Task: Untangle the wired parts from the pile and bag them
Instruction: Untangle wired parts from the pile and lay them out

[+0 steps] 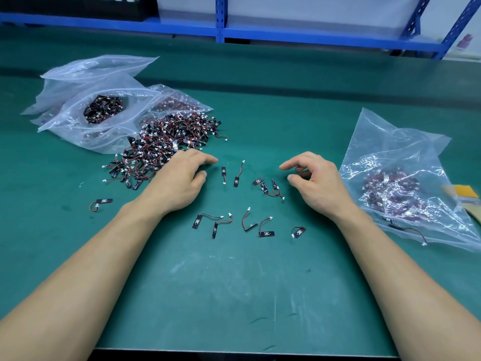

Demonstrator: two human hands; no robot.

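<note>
In the head camera's view, the left hand (182,175) is palm down low over the green mat (234,282). Its fingers are loosely stretched and hold nothing, just beside the near edge of the pile (166,142) of black wired parts with red leads and white plugs. The right hand (316,179) sits opposite, fingers loosely curled, forefinger pointing left, also holding nothing. Between the two hands lie two single parts (236,179) and a small knot of parts (268,188) tangled together. Nearer the person, five separated parts (266,233) lie in a rough row, and one stray part (101,203) lies left of the left wrist. Behind the pile sit the left bags (99,108), clear, one gaping with parts inside. The right bag (406,183), just beside the right hand, holds many parts, and one lead pokes out at its near edge. A blue shelf frame (220,19) runs along the far side
</note>
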